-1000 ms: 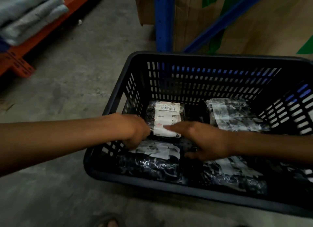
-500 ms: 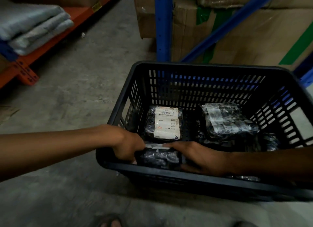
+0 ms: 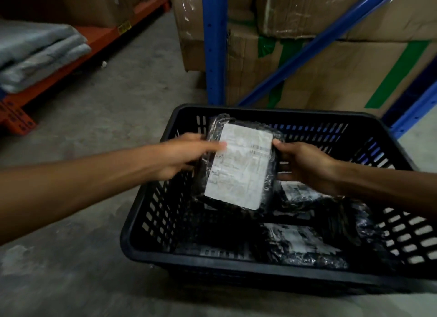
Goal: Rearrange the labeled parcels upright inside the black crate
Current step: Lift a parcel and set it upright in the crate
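Note:
A black slatted crate [image 3: 151, 224] stands on the concrete floor. Both my hands hold one black plastic-wrapped parcel [image 3: 238, 165] with a large white label, lifted upright over the crate's left half, label facing me. My left hand [image 3: 186, 153] grips its left edge and my right hand [image 3: 305, 165] grips its right edge. Another labeled parcel [image 3: 300, 243] lies flat at the crate's near right, and one more parcel [image 3: 300, 193] lies behind it, partly hidden by my right hand. The crate's near-left floor is bare.
A blue rack upright [image 3: 214, 44] and a diagonal brace [image 3: 314, 40] stand just behind the crate, with taped cardboard boxes [image 3: 331, 66] behind them. An orange shelf [image 3: 71, 59] with folded grey cloth [image 3: 35, 54] runs along the left. Concrete floor lies between.
Both hands were low at the crate's near-left corner on a flat parcel; now they have raised it upright above the crate. The view has tilted up and back.

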